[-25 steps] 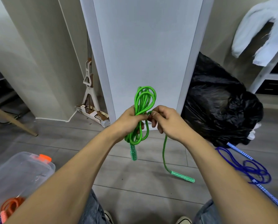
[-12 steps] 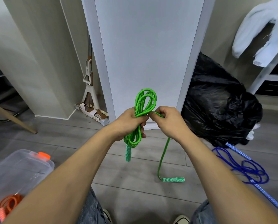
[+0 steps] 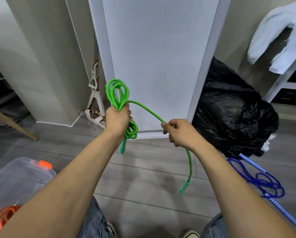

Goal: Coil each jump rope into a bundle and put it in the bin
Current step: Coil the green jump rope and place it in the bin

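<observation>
The left hand (image 3: 117,120) is gripping a bundle of the green jump rope (image 3: 117,93), loops standing above the fist and one handle hanging below. The right hand (image 3: 180,133) is pinching the free strand — its tail is dangling toward the floor (image 3: 143,177). A blue jump rope (image 3: 262,182) is lying on the right, near a black bag (image 3: 229,107). A clear bin (image 3: 15,177) is sitting lower left, holding an orange rope (image 3: 6,213).

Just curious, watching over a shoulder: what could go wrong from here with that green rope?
The left hand grips the loops of the bright green braided jump rope while the right hand holds its free strand; a slack grip might let the loops spill. The rope's dangling green handle could swing and snag. The loose blue jump rope on the floor might catch a foot.
</observation>
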Demonstrator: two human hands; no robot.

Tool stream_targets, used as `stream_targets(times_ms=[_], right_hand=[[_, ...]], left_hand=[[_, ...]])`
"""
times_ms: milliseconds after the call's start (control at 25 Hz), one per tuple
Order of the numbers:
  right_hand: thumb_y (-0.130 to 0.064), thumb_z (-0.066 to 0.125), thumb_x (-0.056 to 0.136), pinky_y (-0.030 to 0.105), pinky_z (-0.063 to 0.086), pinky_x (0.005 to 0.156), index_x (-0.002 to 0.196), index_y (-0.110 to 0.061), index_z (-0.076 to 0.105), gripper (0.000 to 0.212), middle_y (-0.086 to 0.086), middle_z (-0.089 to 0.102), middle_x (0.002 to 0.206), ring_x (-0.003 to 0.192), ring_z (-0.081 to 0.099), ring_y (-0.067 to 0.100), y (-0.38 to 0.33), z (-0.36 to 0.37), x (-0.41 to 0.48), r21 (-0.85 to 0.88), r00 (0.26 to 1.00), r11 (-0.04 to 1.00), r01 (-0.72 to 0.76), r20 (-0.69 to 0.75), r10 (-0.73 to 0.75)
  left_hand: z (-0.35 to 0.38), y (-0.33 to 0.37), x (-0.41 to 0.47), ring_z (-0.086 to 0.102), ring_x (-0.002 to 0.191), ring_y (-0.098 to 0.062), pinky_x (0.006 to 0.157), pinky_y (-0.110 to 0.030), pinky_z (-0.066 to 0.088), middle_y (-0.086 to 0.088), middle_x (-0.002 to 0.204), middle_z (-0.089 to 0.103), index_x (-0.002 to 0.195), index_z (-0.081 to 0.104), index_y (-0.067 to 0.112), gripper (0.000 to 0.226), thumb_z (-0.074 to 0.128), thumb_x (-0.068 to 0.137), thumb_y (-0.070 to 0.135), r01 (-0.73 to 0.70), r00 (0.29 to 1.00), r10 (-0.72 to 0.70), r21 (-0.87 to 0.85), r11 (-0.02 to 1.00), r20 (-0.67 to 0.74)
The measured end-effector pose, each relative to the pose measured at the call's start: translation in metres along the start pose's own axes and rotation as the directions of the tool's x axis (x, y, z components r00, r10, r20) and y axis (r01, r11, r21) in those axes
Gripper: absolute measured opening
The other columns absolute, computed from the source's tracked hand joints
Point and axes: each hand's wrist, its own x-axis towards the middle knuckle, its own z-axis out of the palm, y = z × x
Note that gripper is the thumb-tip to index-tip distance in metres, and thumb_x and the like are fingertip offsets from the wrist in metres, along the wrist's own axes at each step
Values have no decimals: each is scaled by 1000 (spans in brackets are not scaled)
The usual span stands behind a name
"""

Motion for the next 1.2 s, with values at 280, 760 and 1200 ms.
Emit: stream_targets(times_ms=[280, 760, 1200], right_hand=[[-16, 47, 101, 24, 37, 53, 102, -14, 64, 18, 2, 67, 76, 49, 47, 3, -9, -1, 4, 154, 952, 978, 138, -293, -88], [-20, 62, 97, 13, 35, 51, 100, -16, 59, 6, -4, 79, 84, 43, 52, -7, -19, 29, -8, 188, 976, 962, 200, -129, -178], [-37, 61, 98, 23, 39, 50, 91, -23, 72, 19, -1, 64, 60, 43, 48, 10, -18, 16, -8, 77, 980, 985, 157, 114, -165]], left_hand=[[-4, -4, 7, 46, 41, -17, 53, -31, 47, -4, 63, 50, 90, 51, 11, 9, 53, 98, 10, 140, 989, -147, -149, 979, -34], [19, -9, -32, 62, 49, -16, 50, -29, 51, -11, 86, 68, 97, 69, 3, 16, 67, 93, 19, 132, 928, -156, 94, 987, 337], [7, 6, -8, 50, 49, -22, 55, -35, 55, -3, 60, 45, 82, 48, 10, 17, 51, 99, 12, 286, 951, -243, -243, 927, 193]])
